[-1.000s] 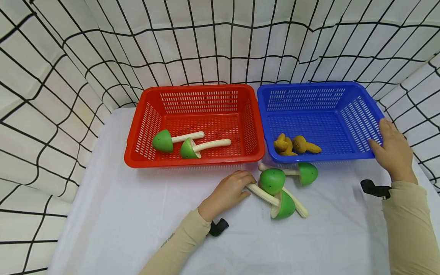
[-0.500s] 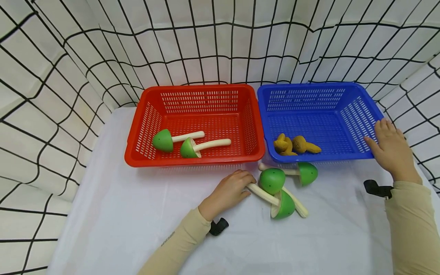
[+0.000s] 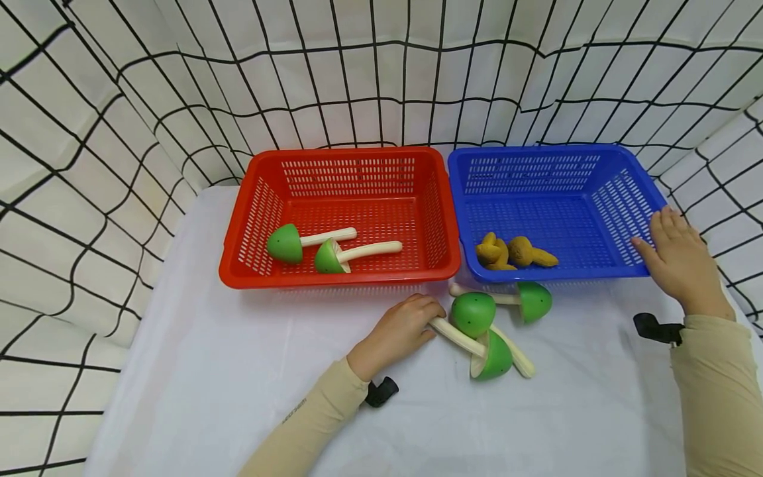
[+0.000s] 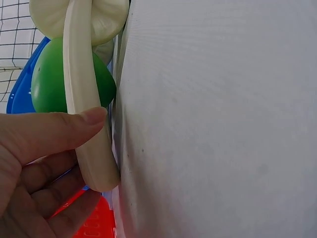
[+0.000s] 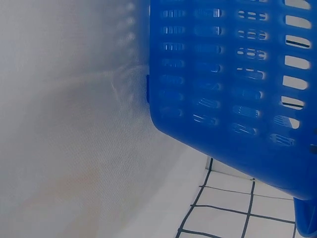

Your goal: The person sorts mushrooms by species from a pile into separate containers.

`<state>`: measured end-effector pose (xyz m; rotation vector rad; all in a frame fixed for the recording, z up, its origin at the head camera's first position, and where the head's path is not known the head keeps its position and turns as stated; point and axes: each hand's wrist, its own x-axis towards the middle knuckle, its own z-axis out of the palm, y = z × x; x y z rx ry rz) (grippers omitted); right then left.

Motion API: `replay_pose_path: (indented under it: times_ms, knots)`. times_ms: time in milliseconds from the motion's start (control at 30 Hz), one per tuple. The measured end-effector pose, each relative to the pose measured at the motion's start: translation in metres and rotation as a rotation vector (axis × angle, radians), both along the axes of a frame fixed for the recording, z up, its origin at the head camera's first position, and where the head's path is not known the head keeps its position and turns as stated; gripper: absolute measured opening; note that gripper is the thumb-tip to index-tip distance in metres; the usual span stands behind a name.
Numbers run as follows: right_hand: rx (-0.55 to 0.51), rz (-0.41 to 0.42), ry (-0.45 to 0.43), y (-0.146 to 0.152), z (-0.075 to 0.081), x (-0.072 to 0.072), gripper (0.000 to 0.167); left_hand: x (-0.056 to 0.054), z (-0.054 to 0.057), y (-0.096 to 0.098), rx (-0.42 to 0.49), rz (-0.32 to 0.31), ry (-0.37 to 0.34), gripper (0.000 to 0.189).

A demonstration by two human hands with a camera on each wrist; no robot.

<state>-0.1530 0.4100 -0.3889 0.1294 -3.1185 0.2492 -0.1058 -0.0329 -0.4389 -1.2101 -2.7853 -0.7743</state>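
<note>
My left hand (image 3: 399, 334) pinches the stem end of a green-capped toy mushroom (image 3: 459, 339) lying on the white cloth. In the left wrist view the thumb crosses its pale stem (image 4: 81, 64), with the fingers behind. Against it lies a second mushroom, its spotted green cap (image 3: 473, 313) uppermost and its stem passing underneath. A third mushroom (image 3: 534, 301) lies just behind, along the front of the blue basket (image 3: 572, 273). Over that basket's right rim rests my right hand (image 3: 682, 265), fingers extended. The right wrist view shows only the basket's slotted wall (image 5: 223, 136), without the hand.
Left of the blue basket stands a red basket (image 3: 334, 282) with two green-capped mushrooms (image 3: 285, 244) in it. Several yellow-brown mushroom-like pieces (image 3: 524, 252) lie in the blue basket's front left part. Black-gridded white cloth (image 3: 381, 73) rises behind and at both sides.
My right hand has loosened from the blue basket's rim and shifted slightly right, its fingers straighter. The left hand and the mushrooms stay in place.
</note>
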Motion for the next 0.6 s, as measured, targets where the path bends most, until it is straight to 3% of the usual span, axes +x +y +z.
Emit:
replay_pose_path:
  times_ms: [600]
  knots:
    - [-0.025, -0.004, 0.019, -0.0010, -0.0007, -0.0002, 0.073, -0.0001, 0.0007, 0.0021, -0.028, 0.023, 0.044, 0.017]
